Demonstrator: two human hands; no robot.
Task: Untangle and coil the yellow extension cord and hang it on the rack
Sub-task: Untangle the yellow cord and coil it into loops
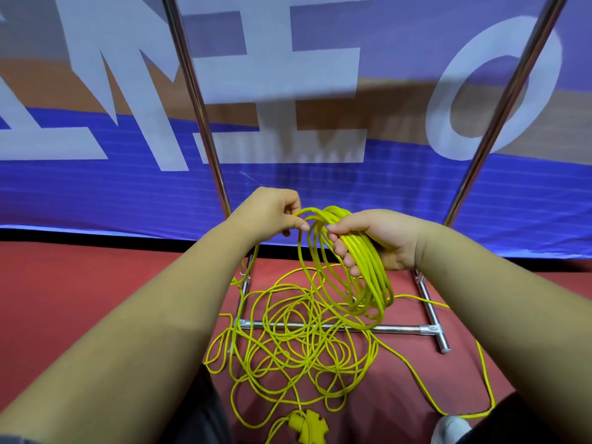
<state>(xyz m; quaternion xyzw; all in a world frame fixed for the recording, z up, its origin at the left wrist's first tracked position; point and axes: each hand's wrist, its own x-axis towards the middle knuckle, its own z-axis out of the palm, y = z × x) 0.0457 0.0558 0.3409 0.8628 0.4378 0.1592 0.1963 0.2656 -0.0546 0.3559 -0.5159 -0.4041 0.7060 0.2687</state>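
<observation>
Nearest, the yellow socket block (306, 423) lies on the red floor (96, 299) near a white shoe (450, 427). Beyond it the yellow extension cord (288, 341) sprawls in a loose tangle over the base bar of the rack (400, 329). Higher up, the right hand (378, 241) grips a bundle of coiled loops (368, 270) — fingers curled round them — while the left hand (272, 213) pinches one strand just beside it. Behind hangs a blue banner (128, 193).

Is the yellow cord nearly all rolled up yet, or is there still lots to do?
Lots to do still. Done: several loops form a coil, gripped in the right hand. In hand: the left hand pinches the next strand beside it. Left: a big tangled pile lies on the red floor across the rack base, socket end nearest. Hanging comes last.
</observation>
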